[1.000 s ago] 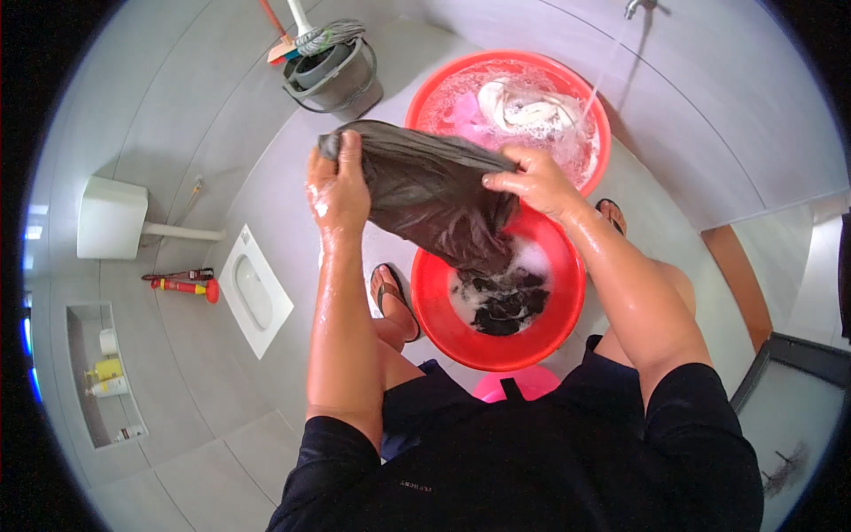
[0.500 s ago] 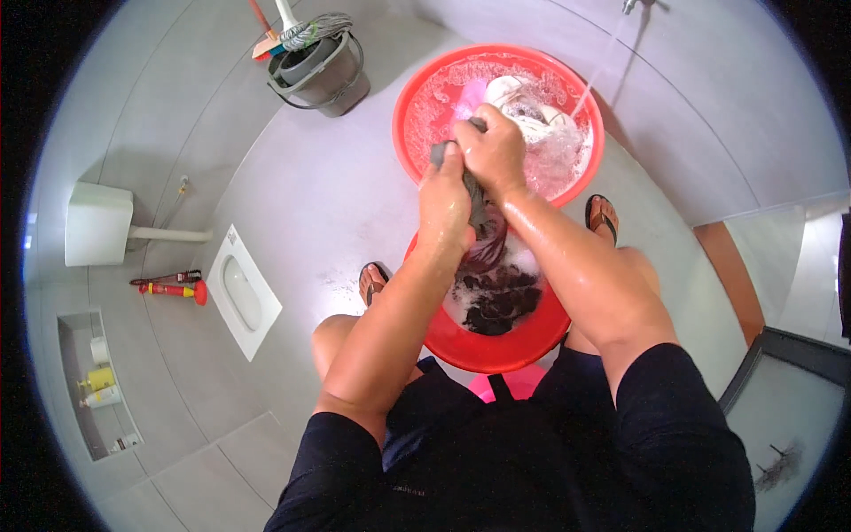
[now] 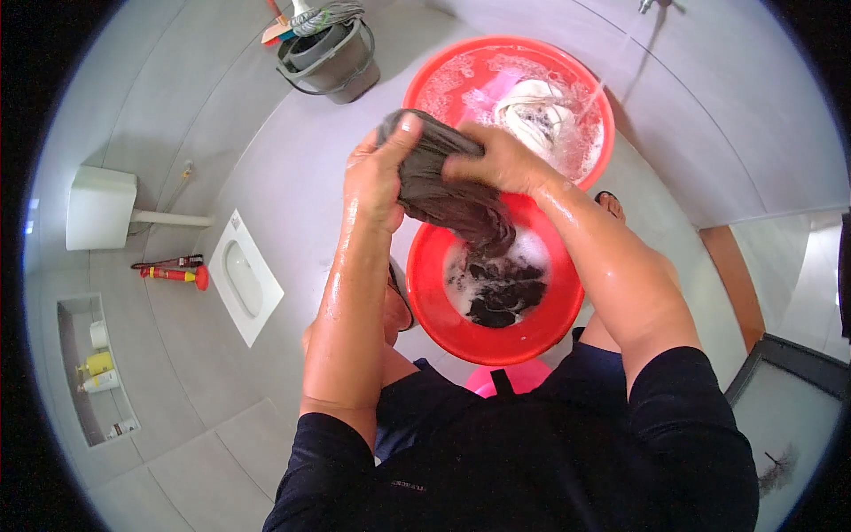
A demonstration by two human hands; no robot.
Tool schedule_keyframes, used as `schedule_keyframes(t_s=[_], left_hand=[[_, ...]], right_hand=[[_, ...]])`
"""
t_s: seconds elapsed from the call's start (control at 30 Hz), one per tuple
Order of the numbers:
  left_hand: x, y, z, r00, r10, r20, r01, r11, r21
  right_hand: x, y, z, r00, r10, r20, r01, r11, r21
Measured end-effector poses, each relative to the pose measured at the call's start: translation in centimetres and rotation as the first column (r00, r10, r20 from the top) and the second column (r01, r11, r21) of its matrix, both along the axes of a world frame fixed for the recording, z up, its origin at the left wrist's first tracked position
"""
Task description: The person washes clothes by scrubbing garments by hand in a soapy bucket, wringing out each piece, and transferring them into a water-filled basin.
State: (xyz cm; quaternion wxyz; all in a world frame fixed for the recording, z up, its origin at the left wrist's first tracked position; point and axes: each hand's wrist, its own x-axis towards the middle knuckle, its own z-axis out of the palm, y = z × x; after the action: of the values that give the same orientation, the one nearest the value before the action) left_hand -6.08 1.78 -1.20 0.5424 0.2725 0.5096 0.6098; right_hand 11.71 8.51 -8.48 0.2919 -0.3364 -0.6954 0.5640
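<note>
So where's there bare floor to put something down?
The biggest bare floor patch lies between the squat toilet, the grey bucket and the left arm. A smaller one lies between the right foot and the brown strip. The middle is crowded: big tub and small basin close together, left hand and right hand holding dark cloth over them.
</note>
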Motion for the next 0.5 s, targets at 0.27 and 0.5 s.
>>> schedule_keyframes(t_s=[0.27,0.5], left_hand=[[-1.2,-0.2,-0.8,0.957,0.270,0.111,-0.279,0.956,0.084],[0.6,0.8,-8.5,0.835,-0.075,0.546,0.097,0.995,-0.012]], right_hand=[[2.1,-0.3,-1.4,0.988,-0.070,0.140,0.091,0.985,-0.149],[-5.1,-8.8,3.6,0.909,-0.294,-0.294,0.388,0.853,0.349]])
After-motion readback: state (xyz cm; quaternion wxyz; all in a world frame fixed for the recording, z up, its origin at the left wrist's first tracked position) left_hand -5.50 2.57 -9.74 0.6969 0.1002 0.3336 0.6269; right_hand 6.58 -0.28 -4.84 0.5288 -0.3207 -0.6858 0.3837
